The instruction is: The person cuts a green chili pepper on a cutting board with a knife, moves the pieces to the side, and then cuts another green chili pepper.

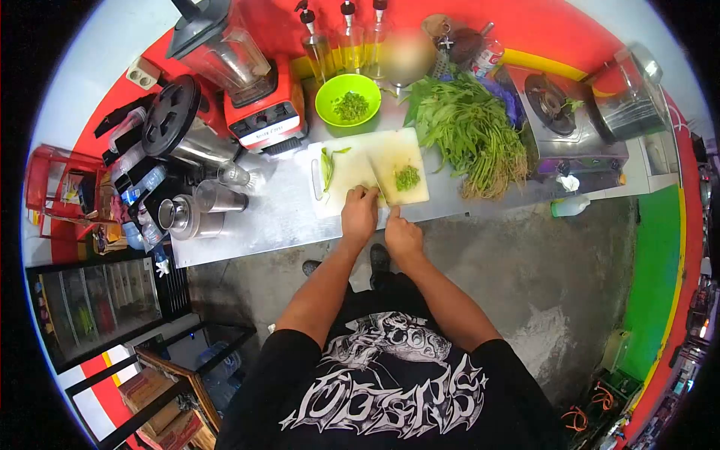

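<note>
My right hand (403, 234) is closed round the handle of a knife, its index finger stretched along the top. The thin blade (377, 176) points away from me across a white cutting board (345, 203). My left hand (360, 216) rests on the board just left of the blade, fingers curled down; whatever lies under them is hidden. Right of the knife sits a small heap of chopped greens (406, 178). A few long green leaves (328, 169) lie at the board's left end. Behind the board stands a lime-green bowl (326, 103) with more chopped greens (350, 107).
A large bunch of leafy greens (465, 124) lies right of the board, beside a gas stove (555, 142). A red blender (262, 112) and pump bottles (350, 45) stand behind. Metal cups (180, 216) occupy the steel counter's (277, 225) left end.
</note>
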